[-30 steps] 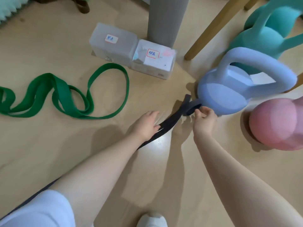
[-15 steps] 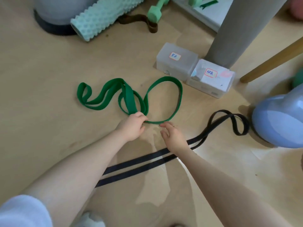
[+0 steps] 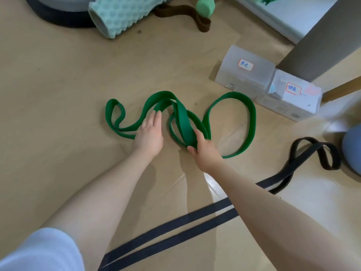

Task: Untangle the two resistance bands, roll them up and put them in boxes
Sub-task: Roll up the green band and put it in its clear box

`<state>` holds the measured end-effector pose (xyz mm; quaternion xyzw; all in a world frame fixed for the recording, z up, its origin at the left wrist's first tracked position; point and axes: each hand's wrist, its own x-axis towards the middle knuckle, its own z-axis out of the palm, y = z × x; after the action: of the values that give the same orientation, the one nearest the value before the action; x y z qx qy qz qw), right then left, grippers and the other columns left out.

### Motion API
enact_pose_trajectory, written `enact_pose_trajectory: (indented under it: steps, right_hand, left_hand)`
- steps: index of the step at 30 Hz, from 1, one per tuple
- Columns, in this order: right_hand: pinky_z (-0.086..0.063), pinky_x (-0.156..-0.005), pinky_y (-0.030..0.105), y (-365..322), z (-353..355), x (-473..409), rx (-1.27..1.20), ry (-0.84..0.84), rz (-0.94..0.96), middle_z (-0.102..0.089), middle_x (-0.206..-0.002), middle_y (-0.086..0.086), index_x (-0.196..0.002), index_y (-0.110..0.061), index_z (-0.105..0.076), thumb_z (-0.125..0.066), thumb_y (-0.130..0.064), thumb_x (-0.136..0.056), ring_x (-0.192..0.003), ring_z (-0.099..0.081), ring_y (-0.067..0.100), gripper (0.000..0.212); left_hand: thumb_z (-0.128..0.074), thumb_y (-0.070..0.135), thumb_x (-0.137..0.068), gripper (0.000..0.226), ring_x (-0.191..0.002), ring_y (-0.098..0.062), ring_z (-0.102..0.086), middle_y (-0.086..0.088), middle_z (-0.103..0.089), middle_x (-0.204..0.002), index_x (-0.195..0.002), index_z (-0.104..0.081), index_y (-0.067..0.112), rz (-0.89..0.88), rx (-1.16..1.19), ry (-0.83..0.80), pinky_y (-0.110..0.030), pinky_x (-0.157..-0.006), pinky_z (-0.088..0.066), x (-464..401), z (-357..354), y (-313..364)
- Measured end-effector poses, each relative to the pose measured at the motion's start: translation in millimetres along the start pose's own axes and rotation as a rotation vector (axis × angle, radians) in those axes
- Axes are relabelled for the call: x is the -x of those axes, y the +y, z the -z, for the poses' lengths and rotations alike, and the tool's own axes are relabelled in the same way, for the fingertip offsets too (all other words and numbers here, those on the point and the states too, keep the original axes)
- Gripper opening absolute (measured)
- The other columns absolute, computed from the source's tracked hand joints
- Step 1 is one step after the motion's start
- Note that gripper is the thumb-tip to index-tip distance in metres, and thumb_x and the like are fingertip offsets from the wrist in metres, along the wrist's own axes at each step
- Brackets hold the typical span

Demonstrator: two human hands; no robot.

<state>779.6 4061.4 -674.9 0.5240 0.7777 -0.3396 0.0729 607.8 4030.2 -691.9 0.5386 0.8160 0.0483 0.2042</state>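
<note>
A green resistance band (image 3: 252,122) lies in loose loops on the wooden floor. My left hand (image 3: 149,133) rests flat on its left loops, fingers straight. My right hand (image 3: 203,148) grips a fold of the green band at the middle, thumb and fingers around it. A black resistance band (image 3: 195,220) lies stretched across the floor under my right forearm, with its far end twisted into loops at the right. Two translucent labelled boxes stand side by side at the upper right, one (image 3: 244,73) on the left and one (image 3: 291,96) on the right.
A mint foam roller (image 3: 125,14) and a brown band (image 3: 185,14) lie at the top. A grey post (image 3: 328,42) rises behind the boxes. A blue kettlebell (image 3: 353,147) sits at the right edge beside the black band's loops.
The view has moved closer to the green band. My left hand has shifted up onto its left loops and my right hand has taken hold of a middle fold.
</note>
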Motion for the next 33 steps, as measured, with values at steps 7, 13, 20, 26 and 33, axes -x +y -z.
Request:
enact_pose_trajectory:
  steps: [7, 13, 20, 26, 33]
  right_hand:
    - [-0.023, -0.112, 0.039, -5, -24, 0, 0.412, 0.071, -0.032, -0.051, -0.127, 0.008, -0.148, -0.017, -0.001, -0.050, -0.008, -0.089, -0.122, -0.041, 0.028, 0.077]
    - [-0.034, -0.094, 0.035, -11, -3, -5, 0.645, 0.173, 0.023, -0.059, -0.117, 0.009, -0.148, -0.017, -0.003, -0.043, -0.001, -0.089, -0.108, -0.045, 0.029, 0.072]
    - [-0.042, -0.083, 0.040, -20, 68, -30, 0.455, 0.362, -0.060, -0.041, -0.132, 0.016, -0.149, -0.023, 0.003, -0.049, 0.000, -0.089, -0.124, -0.034, 0.034, 0.082]
    - [-0.031, -0.107, 0.037, -7, 63, 19, -0.069, 0.385, -0.096, -0.031, -0.148, 0.010, -0.144, -0.015, -0.026, -0.044, -0.017, -0.096, -0.135, -0.031, 0.027, 0.051]
    - [-0.042, -0.098, 0.021, 29, 46, 111, -0.767, -0.111, -0.144, -0.064, -0.115, -0.008, -0.113, -0.026, -0.059, -0.031, -0.051, -0.094, -0.104, -0.061, 0.008, 0.042]
  left_hand:
    - [-0.054, 0.030, -0.092, 0.059, -0.132, -0.031, -0.036, -0.015, -0.044, -0.138, -0.139, -0.030, 0.004, 0.126, -0.236, -0.095, -0.041, -0.116, -0.011, -23, 3, -53]
    - [-0.045, 0.016, -0.097, 0.026, -0.070, -0.030, -0.053, -0.013, -0.062, -0.090, -0.121, -0.046, 0.007, 0.052, -0.034, -0.025, -0.034, -0.055, -0.040, 6, 11, -30]
    - [-0.054, 0.025, -0.093, 0.025, -0.097, -0.021, -0.056, 0.005, -0.061, -0.100, -0.115, -0.059, 0.015, 0.097, 0.728, -0.271, -0.027, -0.077, -0.042, 36, 51, 29]
    - [-0.056, 0.017, -0.092, 0.036, -0.098, -0.023, -0.063, -0.009, -0.064, -0.114, -0.125, -0.054, 0.004, 0.405, 1.345, -0.380, -0.038, -0.088, -0.053, 40, 50, 63]
    - [-0.045, 0.002, -0.095, 0.028, -0.098, -0.026, -0.060, -0.017, -0.058, -0.118, -0.123, -0.049, -0.001, 0.627, 1.804, -0.424, -0.035, -0.083, -0.049, 49, 55, 102]
